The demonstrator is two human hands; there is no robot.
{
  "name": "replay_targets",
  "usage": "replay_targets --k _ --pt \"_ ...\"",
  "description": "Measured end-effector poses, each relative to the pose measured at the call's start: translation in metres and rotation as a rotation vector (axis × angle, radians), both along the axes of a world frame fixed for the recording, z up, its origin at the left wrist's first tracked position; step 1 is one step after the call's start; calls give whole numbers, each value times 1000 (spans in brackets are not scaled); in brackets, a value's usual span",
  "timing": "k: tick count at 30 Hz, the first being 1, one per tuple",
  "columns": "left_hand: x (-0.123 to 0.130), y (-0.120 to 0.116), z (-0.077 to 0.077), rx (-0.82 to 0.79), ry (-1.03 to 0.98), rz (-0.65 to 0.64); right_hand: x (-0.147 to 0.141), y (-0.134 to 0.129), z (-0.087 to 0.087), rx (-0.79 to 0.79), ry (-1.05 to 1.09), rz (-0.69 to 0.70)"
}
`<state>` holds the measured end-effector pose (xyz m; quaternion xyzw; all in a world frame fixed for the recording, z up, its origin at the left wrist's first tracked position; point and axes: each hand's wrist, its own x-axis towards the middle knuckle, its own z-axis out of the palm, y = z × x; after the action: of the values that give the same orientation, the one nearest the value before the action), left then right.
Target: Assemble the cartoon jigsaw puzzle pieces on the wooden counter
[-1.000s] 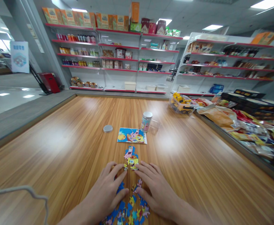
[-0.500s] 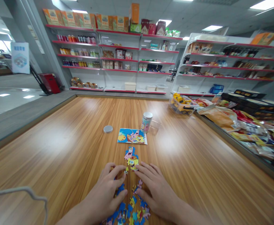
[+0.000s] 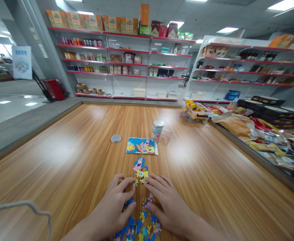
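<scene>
A partly joined jigsaw (image 3: 140, 168), with a pink figure above a yellow one, lies on the wooden table in front of my hands. My left hand (image 3: 118, 201) has its fingers apart, the index fingertip touching or just above a small yellow puzzle piece (image 3: 135, 183) at the jigsaw's lower left. My right hand (image 3: 164, 197) is spread, its index fingertip at the jigsaw's lower right edge. Loose puzzle pieces (image 3: 144, 231) lie between and below my hands; some are hidden under the left one. Beyond the jigsaw is a reference picture card (image 3: 139, 147).
Behind the card stand a printed can (image 3: 157, 130) and a clear plastic piece (image 3: 167, 134); a round silver lid (image 3: 116, 138) lies to the left. A clear bin of yellow toy vehicles (image 3: 196, 112) sits at the far right. Packaged snacks (image 3: 275, 140) line the right side. A grey cable (image 3: 31, 204) crosses the lower left.
Almost nothing differs. My left index finger has shifted very slightly to the right by the small yellow piece; my right hand stays in place.
</scene>
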<state>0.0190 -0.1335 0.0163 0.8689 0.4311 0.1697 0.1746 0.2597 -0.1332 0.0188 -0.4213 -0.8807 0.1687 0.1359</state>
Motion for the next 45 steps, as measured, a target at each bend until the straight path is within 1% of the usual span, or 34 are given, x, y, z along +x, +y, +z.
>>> replay_targets --k 7,12,14,16,21,25,29,33,39,45 --pt "3 -3 13 -102 10 -20 -1 -1 1 5 12 -4" --pt "4 -5 17 -111 8 -32 -1 -2 1 10 25 -8" --pt "5 -4 15 -92 -12 -31 -1 -1 1 7 19 -10" --pt "5 -2 9 -48 -44 -17 -1 -1 1 2 8 -8" --pt "6 6 -7 82 -129 78 0 -1 1 -16 0 4" --pt "15 9 -10 157 -87 144 -1 0 3 -25 9 12" --pt "21 10 -12 174 -39 160 -2 0 8 -34 21 32" --pt "17 14 -16 179 -72 162 -3 -1 11 -55 14 52" --pt "18 15 -19 99 -104 227 -1 -1 9 -60 0 48" --pt "25 17 -25 172 -125 274 -4 -1 9 -50 -1 65"
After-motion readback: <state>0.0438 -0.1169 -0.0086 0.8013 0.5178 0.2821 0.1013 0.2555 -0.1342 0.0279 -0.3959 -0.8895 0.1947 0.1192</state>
